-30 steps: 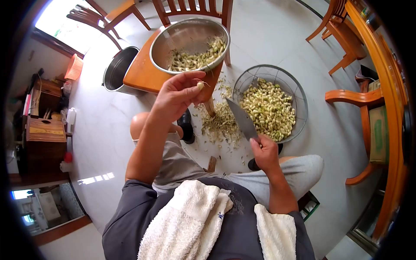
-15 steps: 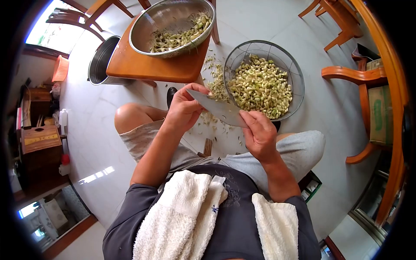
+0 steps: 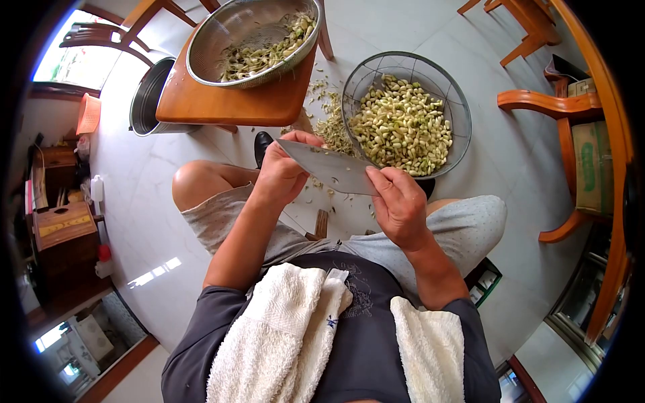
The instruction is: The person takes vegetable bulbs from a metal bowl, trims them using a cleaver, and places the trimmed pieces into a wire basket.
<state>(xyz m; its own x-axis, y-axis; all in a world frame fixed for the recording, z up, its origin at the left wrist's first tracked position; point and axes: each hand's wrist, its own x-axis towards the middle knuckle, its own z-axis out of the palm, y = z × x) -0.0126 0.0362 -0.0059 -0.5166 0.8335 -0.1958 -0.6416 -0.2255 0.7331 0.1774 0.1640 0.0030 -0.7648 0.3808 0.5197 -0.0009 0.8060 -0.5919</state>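
A broad grey knife blade (image 3: 329,169) slants across the space above my lap. Its right end is gripped by my right hand (image 3: 401,207), thumb and fingers closed on it; no handle shows. My left hand (image 3: 281,172) is at the blade's other end, fingers curled behind it. What those fingers hold is hidden by the blade. Just beyond the hands, a round wire-mesh basket (image 3: 463,111) holds a heap of small pale bulbs (image 3: 403,124) with greenish tips. Stringy trimmings (image 3: 334,127) lie on the floor beside the basket.
A metal colander (image 3: 205,50) with untrimmed, stringy bulbs (image 3: 269,57) stands on a wooden chair seat (image 3: 235,107). Behind that chair is a metal bucket (image 3: 144,101). Wooden furniture (image 3: 551,101) and a cardboard box (image 3: 592,164) are at the right. White towels (image 3: 269,329) hang over my chest.
The view has shifted slightly, so the basket and colander sit a little higher and further left. Both hands keep nearly the same pose, the right one still gripping the knife.
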